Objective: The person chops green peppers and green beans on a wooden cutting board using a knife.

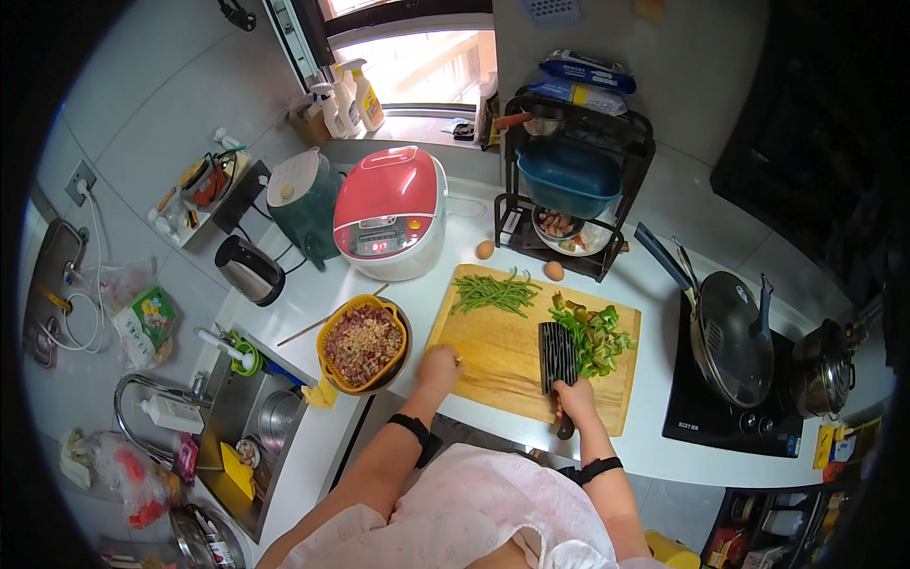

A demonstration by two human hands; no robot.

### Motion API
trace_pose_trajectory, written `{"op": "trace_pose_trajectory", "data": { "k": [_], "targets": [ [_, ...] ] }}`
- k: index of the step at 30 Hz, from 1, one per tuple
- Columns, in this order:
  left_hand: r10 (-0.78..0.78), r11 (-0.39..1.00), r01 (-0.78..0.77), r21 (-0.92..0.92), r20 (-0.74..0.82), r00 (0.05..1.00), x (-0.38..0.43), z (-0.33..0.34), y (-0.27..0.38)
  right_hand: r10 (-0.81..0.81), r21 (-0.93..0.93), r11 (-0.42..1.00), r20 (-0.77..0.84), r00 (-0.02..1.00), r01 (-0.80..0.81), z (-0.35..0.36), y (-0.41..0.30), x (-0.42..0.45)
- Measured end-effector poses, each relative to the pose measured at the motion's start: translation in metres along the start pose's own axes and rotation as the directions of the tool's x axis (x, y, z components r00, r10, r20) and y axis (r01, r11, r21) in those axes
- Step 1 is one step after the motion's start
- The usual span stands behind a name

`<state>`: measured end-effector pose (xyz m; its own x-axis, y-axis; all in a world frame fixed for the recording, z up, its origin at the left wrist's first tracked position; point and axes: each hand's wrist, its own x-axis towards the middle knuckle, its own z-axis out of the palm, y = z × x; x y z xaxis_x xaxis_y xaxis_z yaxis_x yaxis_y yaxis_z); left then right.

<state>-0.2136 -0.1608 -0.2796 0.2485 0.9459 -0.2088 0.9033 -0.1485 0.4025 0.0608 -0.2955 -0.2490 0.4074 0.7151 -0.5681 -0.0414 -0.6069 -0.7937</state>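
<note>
My right hand point(576, 400) is closed around the handle of a kitchen cleaver point(557, 358) with a dark striped blade. The blade is over the wooden cutting board point(490, 387), against a heap of cut green peppers point(601, 341) with some reddish pieces. A bunch of green beans point(494, 293) lies at the board's far left. At the board's left edge is my left hand point(439, 368), its fingers curled. A small pale bit shows at its fingertips, too small to tell whether it is held.
Left of the board stands a yellow basket point(329, 373) of chopped reddish food. Beyond are a red-lidded rice cooker point(387, 188), two eggs point(485, 249) and a black rack point(643, 167). A lidded pan point(732, 341) sits on the right cooktop; a sink point(274, 491) is at left.
</note>
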Motion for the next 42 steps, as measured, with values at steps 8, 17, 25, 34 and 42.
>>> {"op": "trace_pose_trajectory", "data": {
  "k": [8, 17, 25, 34, 42],
  "targets": [
    [-0.183, 0.963, 0.185, -0.197, 0.03, 0.983, -0.011, -0.022, 0.023, -0.197, -0.124, 0.973, 0.014, 0.98, 0.197, 0.012, 0.013, 0.017],
    [-0.501, 0.321, 0.178, -0.93, -0.007, 0.865, -0.148, -0.022, -0.027, -0.125, 0.011, 0.99, 0.555, 0.822, 0.143, 0.084, -0.018, -0.04],
    [-0.943, 0.007, 0.142, -0.99, 0.04, 0.329, -0.457, 0.031, -0.122, 0.084, -0.241, 0.912, 0.903, 0.422, 0.332, 0.183, 0.027, -0.175],
    [-0.976, -0.095, -0.166, -0.982, 0.125, -0.178, -0.724, 0.126, -0.14, 0.283, -0.253, 0.679, 0.956, 0.071, 0.689, 0.27, 0.136, -0.351],
    [-0.953, -0.04, 0.308, -0.951, -0.056, -0.296, -0.811, 0.198, -0.179, 0.328, -0.007, 0.278, 0.941, -0.088, 0.961, 0.318, 0.227, -0.448]
  ]
}}
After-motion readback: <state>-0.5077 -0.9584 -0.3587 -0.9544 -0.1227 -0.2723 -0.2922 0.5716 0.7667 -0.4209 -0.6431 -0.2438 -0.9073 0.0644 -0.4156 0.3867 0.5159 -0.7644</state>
